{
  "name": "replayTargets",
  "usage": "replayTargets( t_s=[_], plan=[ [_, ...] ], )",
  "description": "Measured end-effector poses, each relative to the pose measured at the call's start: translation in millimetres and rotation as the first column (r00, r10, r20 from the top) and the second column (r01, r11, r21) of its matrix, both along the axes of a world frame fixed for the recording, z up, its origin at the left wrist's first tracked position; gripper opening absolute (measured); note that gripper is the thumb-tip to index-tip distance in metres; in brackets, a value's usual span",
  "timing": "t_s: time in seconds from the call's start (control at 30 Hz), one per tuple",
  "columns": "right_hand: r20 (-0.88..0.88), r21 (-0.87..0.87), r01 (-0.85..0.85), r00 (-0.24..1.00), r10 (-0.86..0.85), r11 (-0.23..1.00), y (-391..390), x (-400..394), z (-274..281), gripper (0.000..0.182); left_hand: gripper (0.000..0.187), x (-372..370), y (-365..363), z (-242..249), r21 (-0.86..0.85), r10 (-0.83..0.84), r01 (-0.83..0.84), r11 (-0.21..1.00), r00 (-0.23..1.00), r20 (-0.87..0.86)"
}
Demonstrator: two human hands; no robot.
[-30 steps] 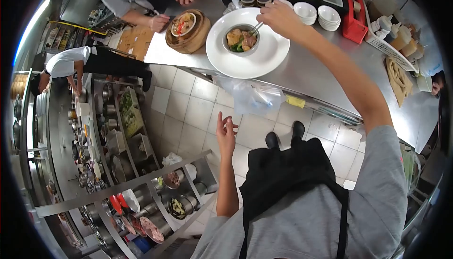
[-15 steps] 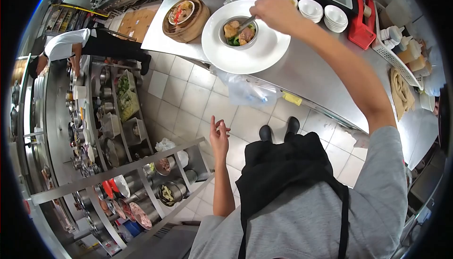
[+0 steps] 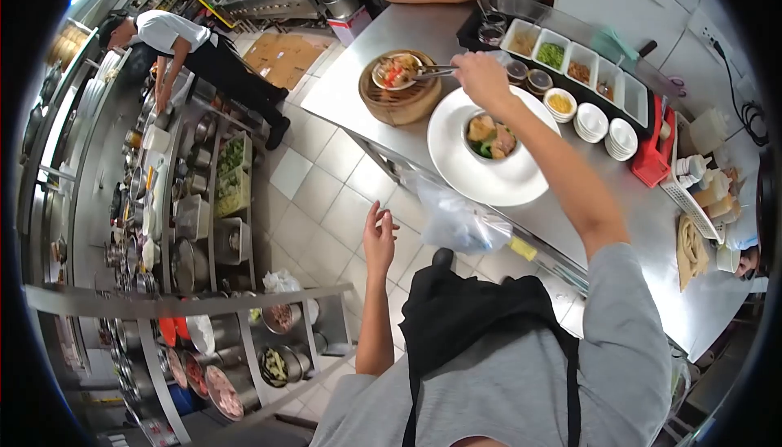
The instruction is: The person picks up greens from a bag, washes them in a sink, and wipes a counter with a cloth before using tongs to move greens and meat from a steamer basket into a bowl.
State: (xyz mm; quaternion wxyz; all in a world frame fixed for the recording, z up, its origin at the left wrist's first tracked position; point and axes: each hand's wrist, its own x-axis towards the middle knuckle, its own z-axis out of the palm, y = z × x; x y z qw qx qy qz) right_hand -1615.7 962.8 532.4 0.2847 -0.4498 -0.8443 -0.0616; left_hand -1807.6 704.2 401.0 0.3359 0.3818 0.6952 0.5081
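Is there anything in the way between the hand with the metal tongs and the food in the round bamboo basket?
Nothing visible is. The right hand holds thin metal tongs, and their tips already reach over the small dish of food in the round bamboo steamer basket. The left hand hangs empty over the tiled floor, far from it.

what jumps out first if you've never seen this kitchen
The big white plate on the steel counter, a bowl of food at its middle. Just beyond it the right hand holds tongs over a bamboo steamer, while the left hand hangs empty above the tiled floor.
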Motion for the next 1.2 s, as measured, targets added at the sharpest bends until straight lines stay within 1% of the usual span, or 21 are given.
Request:
replayTargets(
  t_s=[0.07,0.17,0.2,0.27,0.3,0.33,0.4,0.5,0.53,0.57,0.6,0.67,0.7,0.73,0.83,0.87,0.93,0.97,1.07,1.1,1.2],
  plan=[
    [0.039,0.122,-0.021,0.999,0.017,0.992,17,-25,-14,0.007,0.042,-23,34,8,0.040,-0.023,0.023,0.999,1.000,0.002],
    [0.269,0.271,-0.217,0.952,0.143,0.938,37,-42,2,0.009,0.039,-57,79,29,0.078,-0.090,0.097,0.992,0.992,-0.087],
    [0.276,0.280,-0.212,0.952,0.133,0.936,45,-47,12,0.009,0.039,-64,92,34,0.089,-0.096,0.103,0.991,0.992,-0.082],
    [0.466,0.214,-0.417,0.838,0.283,0.883,58,-57,28,0.007,0.040,-77,114,41,0.112,-0.166,0.172,0.979,0.984,-0.067],
    [0.504,0.221,-0.465,0.807,0.308,0.857,64,-64,32,0.005,0.041,-82,124,41,0.128,-0.184,0.192,0.973,0.980,-0.075],
    [0.511,0.216,-0.457,0.806,0.299,0.863,69,-70,35,0.005,0.041,-85,133,40,0.128,-0.196,0.203,0.971,0.978,-0.066],
    [0.619,0.134,-0.517,0.710,0.336,0.846,74,-80,43,0.004,0.041,-90,150,39,0.115,-0.219,0.226,0.967,0.973,-0.078],
    [0.642,0.110,-0.467,0.707,0.296,0.878,74,-85,45,0.004,0.046,-92,176,39,0.081,-0.212,0.217,0.973,0.975,-0.067],
    [0.648,0.103,-0.462,0.703,0.293,0.881,73,-86,44,0.004,0.049,-90,184,39,0.063,-0.195,0.198,0.978,0.979,-0.058],
    [0.652,0.105,-0.475,0.696,0.300,0.874,73,-87,42,0.005,0.058,-88,192,42,0.063,-0.210,0.214,0.975,0.976,-0.062],
    [0.654,0.108,-0.489,0.691,0.309,0.866,72,-87,39,0.005,0.058,-85,198,44,0.061,-0.215,0.219,0.974,0.975,-0.057],
    [0.654,0.129,-0.501,0.692,0.306,0.856,72,-89,40,0.005,0.069,-80,211,51,-0.114,-0.172,0.178,0.977,0.983,0.060],
    [0.652,0.152,-0.516,0.693,0.307,0.843,73,-90,42,0.005,0.080,-81,218,50,-0.149,-0.175,0.184,0.972,0.982,0.074],
    [0.653,0.156,-0.513,0.695,0.301,0.844,74,-88,43,0.005,0.080,-81,223,51,-0.145,-0.178,0.187,0.972,0.981,0.072],
    [0.647,0.141,-0.485,0.705,0.290,0.863,71,-79,48,0.005,0.083,-79,231,59,-0.244,-0.153,0.191,0.951,0.974,0.168],
    [0.614,0.157,-0.489,0.729,0.303,0.858,70,-76,51,0.005,0.083,-79,236,55,-0.244,-0.158,0.196,0.950,0.973,0.169],
    [0.576,0.172,-0.488,0.755,0.314,0.856,68,-71,54,0.004,0.076,-80,242,47,-0.106,-0.154,0.180,0.978,0.965,0.214],
    [0.574,0.170,-0.463,0.764,0.294,0.870,69,-69,56,0.004,0.070,-84,245,50,-0.104,-0.231,0.266,0.959,0.936,0.264],
    [0.532,0.136,-0.397,0.802,0.270,0.908,65,-62,59,0.005,0.067,-83,246,49,-0.057,-0.232,0.255,0.965,0.936,0.266],
    [0.494,0.107,-0.362,0.828,0.267,0.926,64,-58,61,0.006,0.073,-81,242,49,-0.079,-0.176,0.204,0.976,0.946,0.271],
    [0.418,0.092,-0.371,0.857,0.302,0.924,58,-34,65,0.007,0.081,-83,225,52,-0.108,-0.150,0.175,0.979,0.966,0.210]
  ],
)
